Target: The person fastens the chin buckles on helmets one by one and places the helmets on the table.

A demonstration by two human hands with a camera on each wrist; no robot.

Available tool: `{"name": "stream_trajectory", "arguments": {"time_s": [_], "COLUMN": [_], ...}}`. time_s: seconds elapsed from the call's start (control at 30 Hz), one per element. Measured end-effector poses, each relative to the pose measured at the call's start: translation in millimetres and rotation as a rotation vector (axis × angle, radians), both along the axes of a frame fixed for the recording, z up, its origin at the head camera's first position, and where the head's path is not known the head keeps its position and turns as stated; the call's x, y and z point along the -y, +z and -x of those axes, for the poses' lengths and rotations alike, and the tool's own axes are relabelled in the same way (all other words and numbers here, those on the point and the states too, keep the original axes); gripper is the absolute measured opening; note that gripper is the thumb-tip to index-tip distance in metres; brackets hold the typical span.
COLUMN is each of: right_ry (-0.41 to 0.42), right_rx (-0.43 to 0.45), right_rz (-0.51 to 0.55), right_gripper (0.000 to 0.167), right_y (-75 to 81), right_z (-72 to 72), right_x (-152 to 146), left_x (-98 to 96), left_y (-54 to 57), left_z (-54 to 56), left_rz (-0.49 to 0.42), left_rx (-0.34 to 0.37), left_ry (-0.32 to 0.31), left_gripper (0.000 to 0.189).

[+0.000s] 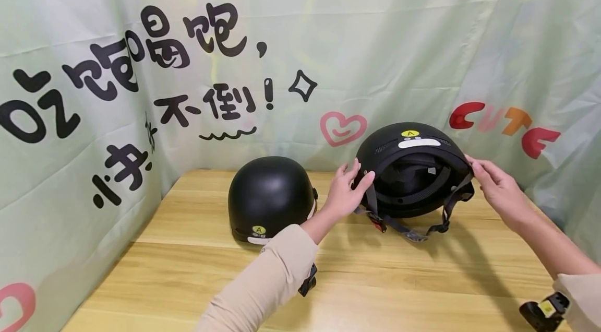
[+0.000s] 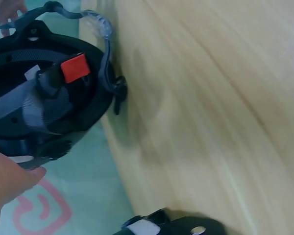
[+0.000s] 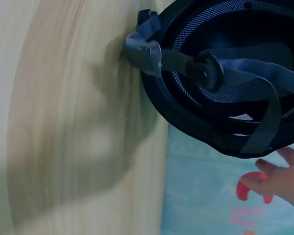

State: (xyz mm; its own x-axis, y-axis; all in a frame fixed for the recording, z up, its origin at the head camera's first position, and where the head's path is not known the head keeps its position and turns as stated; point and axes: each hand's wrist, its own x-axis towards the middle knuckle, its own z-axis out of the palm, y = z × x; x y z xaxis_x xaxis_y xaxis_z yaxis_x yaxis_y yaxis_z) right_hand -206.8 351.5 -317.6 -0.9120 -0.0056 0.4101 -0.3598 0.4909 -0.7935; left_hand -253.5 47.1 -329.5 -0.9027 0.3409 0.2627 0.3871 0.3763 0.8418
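Observation:
A matte black helmet (image 1: 410, 136) with a yellow "A" label is tilted up at the back right, its padded inside facing me. My left hand (image 1: 345, 191) grips its left side, thumb in front and fingers around the edge. On the opposite side, my right hand (image 1: 500, 191) holds the rim between thumb and fingers. Grey chin straps (image 1: 415, 236) hang down toward the wood, partly wrapped in clear plastic. A red buckle (image 2: 75, 68) shows on the strap in the left wrist view.
Left of the held helmet, a second black helmet (image 1: 269, 193) stands dome up on the wooden table (image 1: 188, 269), close to my left forearm. A printed pale green cloth (image 1: 291, 45) hangs behind the table and along its left side.

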Motion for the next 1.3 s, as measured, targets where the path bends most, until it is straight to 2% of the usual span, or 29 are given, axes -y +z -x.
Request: {"name": "stream_trajectory", "arguments": {"time_s": [0.17, 0.27, 0.4, 0.5, 0.6, 0.77, 0.83, 0.9, 1.1, 1.2, 1.3], "right_ry": [0.196, 0.262, 0.273, 0.235, 0.237, 0.359, 0.380, 0.378, 0.302, 0.252, 0.188], "right_rx": [-0.047, -0.069, -0.086, -0.108, -0.128, -0.118, -0.110, -0.109, -0.123, -0.086, -0.036], "right_rz": [0.255, 0.361, 0.416, 0.398, 0.371, 0.429, 0.452, 0.464, 0.462, 0.489, 0.470], "right_gripper": [0.040, 0.043, 0.046, 0.046, 0.047, 0.049, 0.051, 0.053, 0.054, 0.051, 0.049], "right_y": [-15.3, -21.4, -27.1, -30.1, -32.3, -36.4, -38.1, -39.5, -43.6, -46.8, -49.0], "right_z": [4.1, 6.2, 7.4, 7.2, 7.6, 9.2, 9.9, 10.8, 13.4, 12.5, 11.0], "right_x": [-3, -1, 3, 3, 2, 0, 0, 0, 1, -1, -4], "left_x": [-0.8, -2.8, -4.6, -5.2, -4.4, -2.1, -1.5, -0.3, 2.4, 3.0, 2.8], "left_y": [-15.1, -22.9, -28.6, -29.7, -30.0, -33.9, -36.3, -38.3, -40.6, -40.1, -40.9], "left_z": [5.6, 9.6, 12.1, 12.4, 13.7, 20.1, 23.2, 25.0, 27.2, 26.9, 27.1], "left_rz": [-0.066, -0.140, -0.220, -0.248, -0.280, -0.348, -0.368, -0.379, -0.390, -0.386, -0.375], "left_rx": [-0.023, -0.028, -0.044, -0.044, -0.017, -0.005, -0.014, -0.024, -0.049, -0.072, -0.080], "left_ry": [-0.091, -0.116, -0.102, -0.101, -0.119, -0.169, -0.186, -0.198, -0.246, -0.262, -0.255], "left_gripper": [0.070, 0.073, 0.074, 0.073, 0.070, 0.064, 0.062, 0.061, 0.059, 0.057, 0.057]}}
